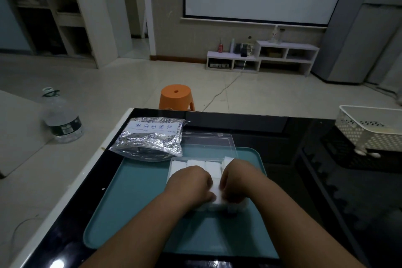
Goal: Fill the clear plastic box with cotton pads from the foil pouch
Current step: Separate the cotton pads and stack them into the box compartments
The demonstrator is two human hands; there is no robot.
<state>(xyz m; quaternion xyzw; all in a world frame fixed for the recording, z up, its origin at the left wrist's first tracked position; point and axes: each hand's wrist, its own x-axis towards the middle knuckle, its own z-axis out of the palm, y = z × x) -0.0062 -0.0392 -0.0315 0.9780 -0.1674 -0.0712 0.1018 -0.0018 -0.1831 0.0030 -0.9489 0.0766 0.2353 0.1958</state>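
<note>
Cotton pads (pixel 196 164) — white, packed in tight rows — fill the clear plastic box (pixel 174 167) on the teal tray (pixel 134 202) on the black counter (pixel 282 137). Over the middle of the box, the left hand (pixel 191 183) and right hand (pixel 237 178) each close their grip on pads. The crinkled foil pouch (pixel 150 139) lies just beyond — its white label's print is too small to read.

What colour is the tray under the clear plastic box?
The tray is teal, a plain blue-green; the head view shows it clearly.

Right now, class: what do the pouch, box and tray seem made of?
Pouch: metallic foil, shiny and crinkled. Tray: smooth teal, likely plastic, matte with a faint sheen. Box: clear rigid plastic, tray visible through its open lid.
</note>
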